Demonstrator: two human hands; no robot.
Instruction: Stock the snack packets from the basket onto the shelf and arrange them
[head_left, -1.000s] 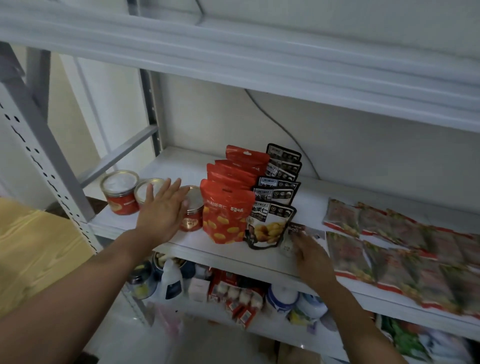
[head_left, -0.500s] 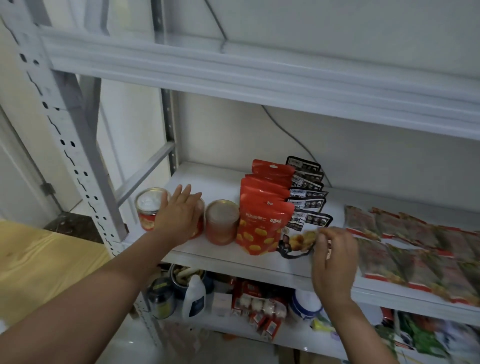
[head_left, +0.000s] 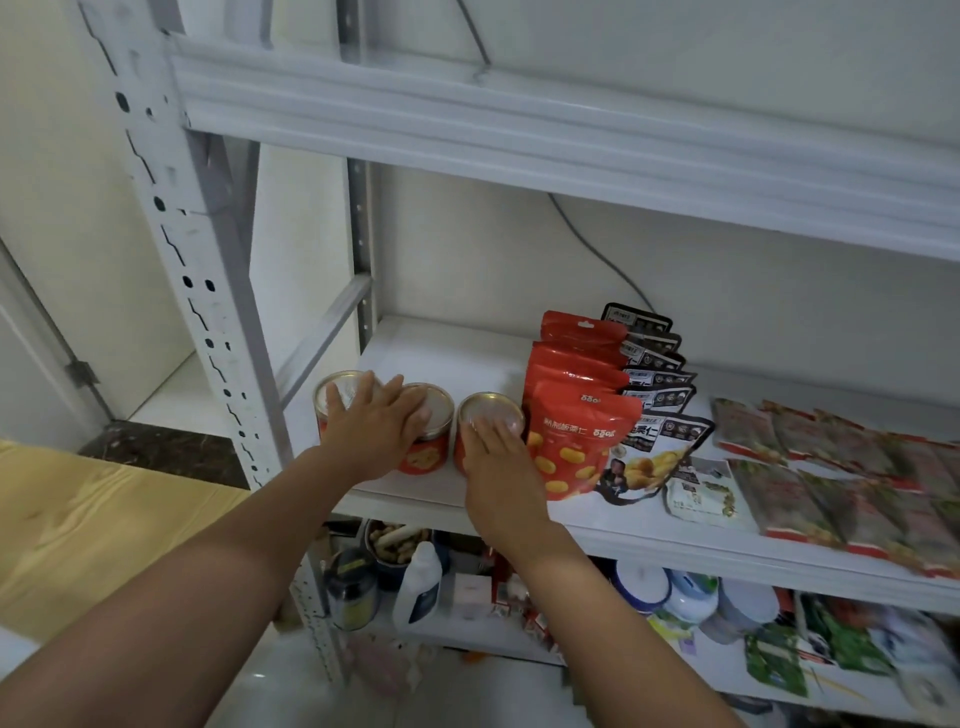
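Head: L hand (head_left: 375, 427) spread on two cans (head_left: 336, 391), R hand (head_left: 494, 470) flat atop third can (head_left: 483, 407).

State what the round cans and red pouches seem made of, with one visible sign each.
Round cans: likely metal or card, red printed wrap; gold rims and pale shiny tops suggest foil or plastic lids. Red pouches: glossy plastic film: sheen, creases, punched hang hole.

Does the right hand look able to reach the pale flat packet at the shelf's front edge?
Probably yes: the right hand rests on a can, the pale packet lies uncovered, and the shelf front before the standing pouches is free.
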